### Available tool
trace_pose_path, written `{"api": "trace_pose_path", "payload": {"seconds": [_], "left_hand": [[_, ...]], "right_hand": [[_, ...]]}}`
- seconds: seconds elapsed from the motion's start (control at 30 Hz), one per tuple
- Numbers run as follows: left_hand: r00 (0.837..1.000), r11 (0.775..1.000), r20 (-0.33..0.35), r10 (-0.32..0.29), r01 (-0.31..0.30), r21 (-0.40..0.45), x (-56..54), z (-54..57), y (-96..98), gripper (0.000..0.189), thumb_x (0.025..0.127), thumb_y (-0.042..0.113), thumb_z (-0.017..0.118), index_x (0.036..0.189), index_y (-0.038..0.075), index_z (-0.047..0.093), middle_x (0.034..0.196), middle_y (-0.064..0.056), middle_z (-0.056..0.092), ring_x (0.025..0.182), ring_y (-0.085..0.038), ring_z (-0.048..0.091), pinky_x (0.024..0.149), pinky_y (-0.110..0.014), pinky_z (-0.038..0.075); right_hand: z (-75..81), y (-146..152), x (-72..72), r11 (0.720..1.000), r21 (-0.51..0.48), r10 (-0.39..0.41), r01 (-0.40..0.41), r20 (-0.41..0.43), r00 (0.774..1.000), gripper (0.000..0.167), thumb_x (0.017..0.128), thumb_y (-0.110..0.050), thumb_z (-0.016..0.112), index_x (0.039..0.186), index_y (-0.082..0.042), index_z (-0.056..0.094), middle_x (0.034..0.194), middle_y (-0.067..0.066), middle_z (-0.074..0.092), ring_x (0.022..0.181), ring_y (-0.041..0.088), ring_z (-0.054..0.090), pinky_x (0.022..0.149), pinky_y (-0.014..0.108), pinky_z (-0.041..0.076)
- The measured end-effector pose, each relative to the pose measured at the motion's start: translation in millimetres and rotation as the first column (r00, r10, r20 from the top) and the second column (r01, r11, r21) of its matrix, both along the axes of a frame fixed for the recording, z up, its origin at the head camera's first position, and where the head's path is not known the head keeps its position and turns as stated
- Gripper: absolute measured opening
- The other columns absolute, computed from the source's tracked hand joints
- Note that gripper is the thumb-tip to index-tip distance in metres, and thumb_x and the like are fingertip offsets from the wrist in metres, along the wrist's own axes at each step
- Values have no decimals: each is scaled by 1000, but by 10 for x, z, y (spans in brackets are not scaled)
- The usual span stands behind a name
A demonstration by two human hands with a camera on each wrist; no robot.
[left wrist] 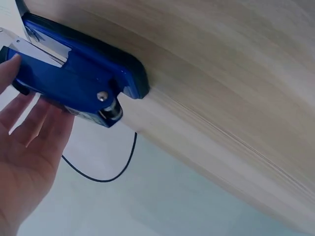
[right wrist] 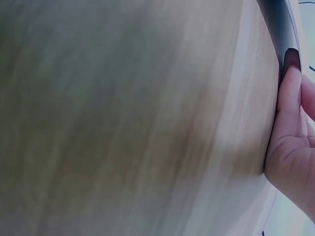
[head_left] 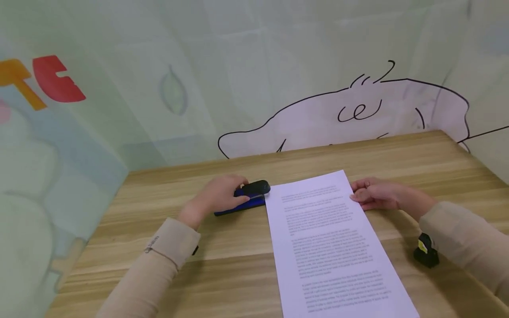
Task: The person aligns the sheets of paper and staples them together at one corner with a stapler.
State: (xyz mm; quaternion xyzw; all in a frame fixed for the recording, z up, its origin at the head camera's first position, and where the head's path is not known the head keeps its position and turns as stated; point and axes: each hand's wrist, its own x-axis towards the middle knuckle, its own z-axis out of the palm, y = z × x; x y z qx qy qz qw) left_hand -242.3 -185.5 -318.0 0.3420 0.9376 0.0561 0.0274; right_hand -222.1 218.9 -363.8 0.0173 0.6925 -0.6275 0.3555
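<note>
A blue and black stapler [head_left: 254, 189] sits at the upper left corner of a white printed sheet of paper [head_left: 318, 238], which overlaps its front end. My left hand [head_left: 220, 194] grips the stapler's upper arm, thumb on the near side and fingers on the far side. In the left wrist view the stapler [left wrist: 74, 73] shows its side, with the paper's corner between its upper arm and base. At the paper's upper right edge, my right hand [head_left: 377, 194] pinches the sheet between thumb and fingers. The right wrist view catches that hand [right wrist: 293, 132] low against the table.
The wooden table [head_left: 167, 194] ends at the back against a hanging printed cloth [head_left: 222, 66] with a cartoon drawing. A small black object with a yellow mark [head_left: 426, 251] shows at the right sleeve's cuff [head_left: 449, 225].
</note>
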Motion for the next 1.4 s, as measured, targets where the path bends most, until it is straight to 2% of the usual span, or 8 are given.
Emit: {"api": "trace_pose_path", "payload": {"seconds": [0.2, 0.53, 0.77, 0.9, 1.0, 1.13, 1.27, 1.4], "left_hand": [[1000, 1000, -4, 16, -16, -8, 12, -18, 97, 43, 87, 32, 64, 119, 4, 59, 116, -11, 62, 103, -24, 59, 92, -40, 44], [1000, 999, -17, 0, -1, -52, -19, -39, 288, 36, 86, 29, 65, 111, 3, 61, 103, -8, 64, 86, -19, 56, 81, -35, 47], [1000, 998, -4, 17, -17, -64, -8, -12, 294, 35, 87, 27, 66, 110, 1, 61, 105, -11, 65, 90, -22, 59, 84, -37, 47], [999, 997, -4, 43, -43, -63, 0, -6, 275, 32, 87, 26, 66, 106, 1, 61, 101, -12, 65, 88, -22, 60, 80, -38, 48], [995, 994, -28, 98, -99, -42, 0, 6, 260, 30, 87, 25, 66, 103, 0, 62, 97, -12, 66, 85, -23, 61, 77, -38, 49], [971, 973, -72, 230, -230, 12, 11, 39, 211, 28, 86, 24, 68, 96, -2, 63, 91, -15, 66, 80, -26, 63, 71, -40, 51], [922, 925, -79, 379, -377, 44, 45, 82, 94, 28, 85, 22, 69, 89, -5, 64, 84, -18, 66, 70, -27, 62, 64, -40, 50], [888, 898, -136, 440, -434, 70, 47, 145, -69, 28, 81, 19, 71, 68, -3, 59, 65, -14, 60, 55, -23, 51, 54, -39, 46]], "right_hand": [[-37, -19, 20, 1000, 4, -3, 3, -5, 1000, 19, 91, -5, 56, 107, -1, 47, 84, 1, 64, 76, 12, 60, 71, 25, 53], [-34, -15, 23, 1000, 1, -5, 5, 15, 1000, 18, 91, -4, 55, 107, -1, 46, 84, 1, 64, 75, 12, 60, 69, 25, 52], [-33, -11, 22, 1000, 4, 10, -10, 22, 1000, 25, 92, -6, 56, 112, 1, 44, 88, 3, 64, 78, 14, 60, 73, 27, 53], [-35, -11, 23, 1000, 5, 13, -13, 29, 1000, 26, 92, -6, 56, 113, 1, 44, 88, 3, 64, 78, 14, 60, 73, 27, 53], [-23, -4, 22, 1000, 9, 10, -10, 26, 1000, 24, 92, -6, 55, 111, 1, 43, 87, 2, 64, 77, 13, 60, 71, 26, 52], [-1, 11, 20, 1000, 1, 2, -2, 16, 1000, 20, 91, -4, 54, 109, 0, 45, 84, 1, 64, 75, 12, 61, 69, 24, 52], [-4, 10, 18, 1000, -26, 7, -6, 17, 1000, 18, 91, -2, 55, 107, 0, 49, 84, 1, 65, 74, 12, 62, 68, 25, 53], [-4, 11, 3, 1000, -28, -8, 8, 11, 1000, 15, 91, -2, 54, 105, -2, 50, 84, 2, 65, 74, 12, 62, 69, 25, 53]]}}
